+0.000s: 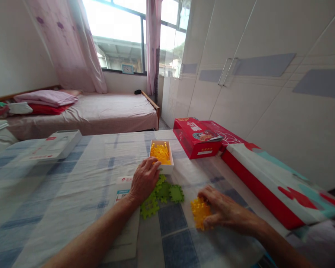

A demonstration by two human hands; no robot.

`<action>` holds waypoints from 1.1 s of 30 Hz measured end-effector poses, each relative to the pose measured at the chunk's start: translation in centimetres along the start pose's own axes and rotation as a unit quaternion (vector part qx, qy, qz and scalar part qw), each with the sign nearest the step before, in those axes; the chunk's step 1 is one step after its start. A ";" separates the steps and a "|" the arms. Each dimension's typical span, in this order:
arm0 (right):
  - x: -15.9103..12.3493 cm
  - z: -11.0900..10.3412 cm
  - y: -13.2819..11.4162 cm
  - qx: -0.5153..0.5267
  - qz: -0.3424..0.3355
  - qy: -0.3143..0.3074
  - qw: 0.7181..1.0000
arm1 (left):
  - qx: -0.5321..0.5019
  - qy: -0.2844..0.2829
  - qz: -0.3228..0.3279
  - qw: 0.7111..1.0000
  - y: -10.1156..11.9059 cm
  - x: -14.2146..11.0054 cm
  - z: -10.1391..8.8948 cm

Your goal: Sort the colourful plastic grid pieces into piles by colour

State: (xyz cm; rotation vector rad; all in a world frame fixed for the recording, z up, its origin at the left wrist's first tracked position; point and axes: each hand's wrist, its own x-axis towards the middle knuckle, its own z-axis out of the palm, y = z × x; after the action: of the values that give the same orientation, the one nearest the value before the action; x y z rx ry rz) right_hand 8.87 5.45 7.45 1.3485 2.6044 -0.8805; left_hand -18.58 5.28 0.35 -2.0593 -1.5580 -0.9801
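Observation:
My left hand (146, 175) is closed at the near left corner of a small white box (169, 169), its fingers over the rim. Inside that box lie several yellow interlocking pieces (159, 152) with notched edges. Just below the box, green interlocking pieces (164, 191) are spread on the cloth, partly covered by my left hand. My right hand (222, 204) grips a cluster of yellow interlocking plates (198, 214) on the table, fingers behind and thumb at the near side.
A printed paper sheet (125, 238) lies under my left forearm. Toward the back left is a white carton (64, 143). Red boxes (195, 137) and a long white-and-red package (265, 182) line the right side of the checked tablecloth (95, 175). A bed (108, 109) stands beyond.

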 end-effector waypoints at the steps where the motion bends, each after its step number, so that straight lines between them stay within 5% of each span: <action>1: 0.0 0.3 0.0 0.009 -0.007 0.009 1.000 | 0.000 0.001 0.001 1.000 0.0 0.0 0.0; 8: 0.2 0.8 1.0 0.173 -0.049 0.001 0.984 | -0.006 0.007 -0.001 1.000 0.0 0.0 -0.1; 15: 9.8 -3.4 -3.6 0.261 -0.111 0.204 0.937 | 0.003 0.034 -0.010 0.999 0.1 -0.1 0.1; 19: 15.9 -3.4 -6.3 0.112 -0.132 0.297 0.939 | -0.002 0.032 -0.015 0.999 0.0 -0.2 0.2; 22: 18.4 -2.5 -6.9 -0.021 -0.127 0.311 0.942 | -0.005 0.017 -0.015 1.000 0.1 -0.2 0.2; 33: 17.3 -2.4 -5.9 -0.084 -0.148 0.243 0.955 | -0.007 -0.010 -0.034 0.999 0.5 0.1 -0.2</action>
State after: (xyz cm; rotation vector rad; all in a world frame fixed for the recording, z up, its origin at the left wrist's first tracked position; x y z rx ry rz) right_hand -5.76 16.62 6.57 1.2798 3.2285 -0.3604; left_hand -18.19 5.07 0.64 -2.0430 -1.6455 -0.9993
